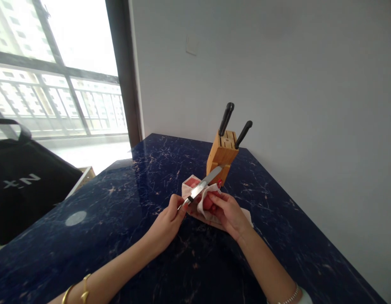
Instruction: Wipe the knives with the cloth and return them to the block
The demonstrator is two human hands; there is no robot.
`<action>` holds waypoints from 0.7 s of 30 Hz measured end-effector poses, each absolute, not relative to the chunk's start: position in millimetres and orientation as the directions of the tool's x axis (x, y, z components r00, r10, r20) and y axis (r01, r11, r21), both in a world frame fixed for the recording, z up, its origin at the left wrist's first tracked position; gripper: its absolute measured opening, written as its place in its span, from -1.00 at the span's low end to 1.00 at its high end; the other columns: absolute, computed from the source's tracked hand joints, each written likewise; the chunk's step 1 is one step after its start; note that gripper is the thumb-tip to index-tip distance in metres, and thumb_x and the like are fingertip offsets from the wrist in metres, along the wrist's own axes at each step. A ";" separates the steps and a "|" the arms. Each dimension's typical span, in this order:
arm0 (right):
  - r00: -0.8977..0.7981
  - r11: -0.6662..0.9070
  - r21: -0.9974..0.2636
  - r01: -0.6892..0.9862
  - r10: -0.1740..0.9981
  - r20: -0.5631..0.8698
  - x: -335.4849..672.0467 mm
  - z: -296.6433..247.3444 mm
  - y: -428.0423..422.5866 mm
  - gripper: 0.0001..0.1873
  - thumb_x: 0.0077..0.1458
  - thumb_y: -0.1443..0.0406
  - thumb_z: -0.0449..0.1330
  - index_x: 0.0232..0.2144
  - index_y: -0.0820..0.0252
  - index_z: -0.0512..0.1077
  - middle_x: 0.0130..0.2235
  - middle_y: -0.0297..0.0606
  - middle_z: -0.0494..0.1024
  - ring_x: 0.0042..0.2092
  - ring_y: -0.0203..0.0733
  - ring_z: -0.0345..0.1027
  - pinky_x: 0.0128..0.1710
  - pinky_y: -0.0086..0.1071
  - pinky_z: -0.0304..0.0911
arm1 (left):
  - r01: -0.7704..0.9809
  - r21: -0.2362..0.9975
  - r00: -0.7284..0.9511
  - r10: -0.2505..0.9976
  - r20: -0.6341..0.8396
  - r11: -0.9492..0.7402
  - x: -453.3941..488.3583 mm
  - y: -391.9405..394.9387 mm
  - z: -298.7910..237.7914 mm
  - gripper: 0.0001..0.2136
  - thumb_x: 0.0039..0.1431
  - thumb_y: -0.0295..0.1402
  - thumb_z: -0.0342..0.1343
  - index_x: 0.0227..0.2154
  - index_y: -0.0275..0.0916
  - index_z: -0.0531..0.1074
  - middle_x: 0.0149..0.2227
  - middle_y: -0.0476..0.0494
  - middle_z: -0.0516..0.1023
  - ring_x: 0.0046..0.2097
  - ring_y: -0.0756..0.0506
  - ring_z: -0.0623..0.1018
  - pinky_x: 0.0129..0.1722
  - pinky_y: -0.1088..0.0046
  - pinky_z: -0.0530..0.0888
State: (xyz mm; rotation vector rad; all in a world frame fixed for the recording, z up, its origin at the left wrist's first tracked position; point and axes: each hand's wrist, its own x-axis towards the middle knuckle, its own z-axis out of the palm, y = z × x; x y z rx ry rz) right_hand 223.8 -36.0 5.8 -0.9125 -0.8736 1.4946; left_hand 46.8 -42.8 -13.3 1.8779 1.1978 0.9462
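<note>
My left hand [176, 209] grips a kitchen knife [205, 181] by its handle, and the bare blade slants up to the right. Bunched in my right hand [229, 213] is a red and white cloth [200, 205], its fold lying against the blade near the handle. More of the cloth spreads beneath both hands on the table. Just beyond the blade's tip stands a wooden knife block [221, 158]. Two black-handled knives are in it, one upright knife [226, 119] at the left and another knife [244, 134] at the right. My right fingertips are partly hidden by the cloth.
The dark blue marbled table [135, 236] reaches back to a grey wall [278, 84]. A pale round spot [76, 218] shows on its left part. Off the left edge are a black bag [27, 181] and a light-coloured basket [81, 181], near a large window.
</note>
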 end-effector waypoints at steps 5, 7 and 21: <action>-0.159 -0.105 -0.915 -0.388 0.986 -0.046 217.6 2.7 -38.4 -0.79 -0.18 0.22 0.27 -0.55 0.26 0.39 -0.58 -0.39 0.39 -0.54 -0.42 0.21 -0.47 -0.50 0.15 | 0.392 0.798 0.415 0.862 0.291 -0.458 50.6 -45.5 -19.2 -0.88 0.22 -0.27 -0.20 -0.27 -0.17 0.14 -0.29 -0.07 0.43 -0.31 -0.05 0.45 -0.30 0.45 0.35; -0.181 -0.122 -0.933 -0.338 0.982 -0.063 212.6 0.7 -40.6 -0.78 -0.18 0.20 0.27 -0.52 0.25 0.40 -0.61 -0.42 0.35 -0.57 -0.43 0.17 -0.54 -0.51 0.10 | 0.358 0.789 0.469 0.827 0.311 -0.500 52.4 -46.3 -23.1 -0.90 0.22 -0.32 -0.20 -0.24 -0.18 0.12 -0.23 -0.12 0.42 -0.24 -0.07 0.46 -0.25 0.42 0.36; 0.157 -0.013 -0.934 -0.356 0.985 -0.073 220.9 6.3 -36.3 -0.67 -0.22 0.14 0.28 -0.70 0.23 0.29 -0.68 -0.43 0.29 -0.63 -0.41 0.10 -0.62 -0.48 0.04 | 0.463 0.701 0.499 0.813 0.300 -0.543 52.1 -51.1 -13.5 -0.94 0.19 -0.38 -0.14 -0.27 -0.19 0.13 -0.29 -0.12 0.44 -0.30 -0.08 0.47 -0.34 0.44 0.38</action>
